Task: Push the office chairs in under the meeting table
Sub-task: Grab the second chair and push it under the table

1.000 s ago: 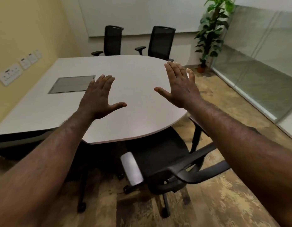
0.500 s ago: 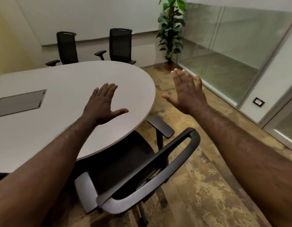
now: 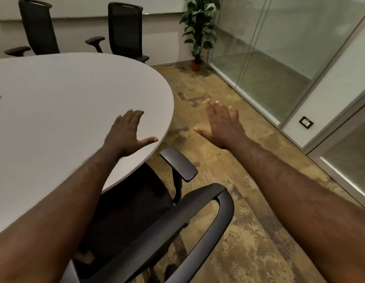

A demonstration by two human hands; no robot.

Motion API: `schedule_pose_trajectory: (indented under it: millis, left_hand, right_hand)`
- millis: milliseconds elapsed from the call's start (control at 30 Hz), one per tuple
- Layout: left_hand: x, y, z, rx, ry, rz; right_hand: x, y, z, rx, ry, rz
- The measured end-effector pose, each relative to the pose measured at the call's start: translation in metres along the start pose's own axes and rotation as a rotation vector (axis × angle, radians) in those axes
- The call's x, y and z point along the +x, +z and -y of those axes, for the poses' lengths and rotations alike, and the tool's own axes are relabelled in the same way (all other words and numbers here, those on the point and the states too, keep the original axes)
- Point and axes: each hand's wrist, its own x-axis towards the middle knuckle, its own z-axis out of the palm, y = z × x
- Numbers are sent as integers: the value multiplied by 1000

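A black office chair (image 3: pixel 148 225) stands right below me, its seat partly under the curved edge of the white meeting table (image 3: pixel 61 111); its right armrest (image 3: pixel 178 163) sticks out beside the table. My left hand (image 3: pixel 127 133) is held out flat over the table's edge, fingers spread, holding nothing. My right hand (image 3: pixel 222 124) is stretched out open above the floor, to the right of the table. Neither hand touches the chair. At the table's far side stand two more black chairs, one on the left (image 3: pixel 37 27) and one further right (image 3: pixel 125 29).
A potted plant (image 3: pixel 199 31) stands in the far corner. A glass partition (image 3: pixel 275 58) runs along the right side, with a wall socket (image 3: pixel 306 122) low on the panel. Patterned brown floor (image 3: pixel 228 190) lies open between table and glass.
My view has swung to the right and closer to the near chair. The table has slid left in view. Both hands stay open and have dropped a little lower.
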Motion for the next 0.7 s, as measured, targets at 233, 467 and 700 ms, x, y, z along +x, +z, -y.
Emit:
schedule_pose_trajectory:
  millis: [233,467,700]
  left_hand:
    - [28,43,-22,-77,-90,68]
    - [44,117,-35,-103,-313,212]
    - [56,196,-51,-286,-639,365]
  right_hand:
    - [51,61,-12,70,-100,101]
    - [103,152,-29,201,-237,222]
    - [128,240,-27,460,-284,472]
